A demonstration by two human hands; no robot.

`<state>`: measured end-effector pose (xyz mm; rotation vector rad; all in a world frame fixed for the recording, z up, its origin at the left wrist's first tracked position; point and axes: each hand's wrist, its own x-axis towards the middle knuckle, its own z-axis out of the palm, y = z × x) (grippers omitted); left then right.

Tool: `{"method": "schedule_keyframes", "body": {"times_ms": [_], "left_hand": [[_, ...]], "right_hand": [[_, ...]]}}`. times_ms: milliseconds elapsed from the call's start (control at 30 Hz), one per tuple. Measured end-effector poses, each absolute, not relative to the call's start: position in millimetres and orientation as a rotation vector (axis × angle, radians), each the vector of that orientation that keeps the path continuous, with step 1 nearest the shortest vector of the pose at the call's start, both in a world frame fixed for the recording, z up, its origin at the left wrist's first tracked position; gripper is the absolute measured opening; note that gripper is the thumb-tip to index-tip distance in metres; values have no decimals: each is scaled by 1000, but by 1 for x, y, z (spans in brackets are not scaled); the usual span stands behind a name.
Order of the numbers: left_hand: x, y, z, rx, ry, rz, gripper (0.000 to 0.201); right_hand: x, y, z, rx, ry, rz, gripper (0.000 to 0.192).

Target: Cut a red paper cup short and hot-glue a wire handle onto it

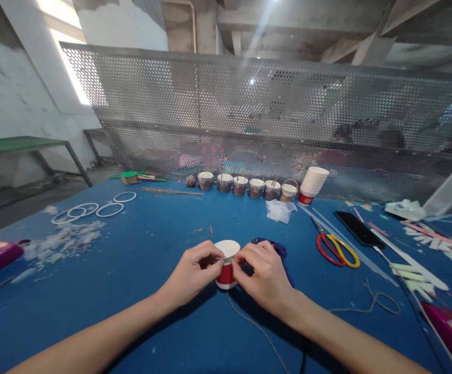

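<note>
A small red and white paper cup (pixel 224 276) stands upright on the blue table, base down, in front of me. My left hand (pixel 197 271) pinches it from the left just below the white top. From the right, the bent fingers of my right hand (pixel 263 272) close on the cup's side at about the same height. A thin grey cord (pixel 254 322) trails from the cup's base toward me; whether the fingertips also hold some of it is hidden. Partly behind my right hand lies a blue object (pixel 282 252), its kind unclear.
Several small decorated buckets (pixel 240 185) and stacked paper cups (pixel 313 182) line the perforated screen. Right are scissors (pixel 337 250), a phone (pixel 358 228) and cord (pixel 377 301). Left are white rings (pixel 110 209), shredded scraps (pixel 64 241) and a magenta tool (pixel 2 259).
</note>
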<state>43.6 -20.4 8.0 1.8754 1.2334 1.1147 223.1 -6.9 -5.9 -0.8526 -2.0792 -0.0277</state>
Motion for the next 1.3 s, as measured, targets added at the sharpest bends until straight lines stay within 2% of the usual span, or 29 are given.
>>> {"method": "schedule_keyframes", "body": {"times_ms": [467,733,833,933,1033,1133,1300], "left_hand": [[44,-21,9,1904,1292,1128,18],[39,-16,8,1728,1317,1190,21],[41,-17,10,1657,1303,1187,18],[43,-19,12,1629,1300,1167,15],[44,-18,10,1620,1294,1144,14],[43,-17,5,1625,1273,1130,17],[45,-18,1,1649,1249,1124,19]], "right_hand": [[226,-7,-2,-883,-2082,-46,21],[257,-13,19,-954,-2022,100,9],[279,-11,10,-1031,-1827,164,8],[296,-6,-11,-1190,-1605,257,23],[302,0,-31,-1311,-1533,496,34],[298,5,-41,-1355,-1623,676,28],[287,11,-39,-1456,-1728,612,20]]}}
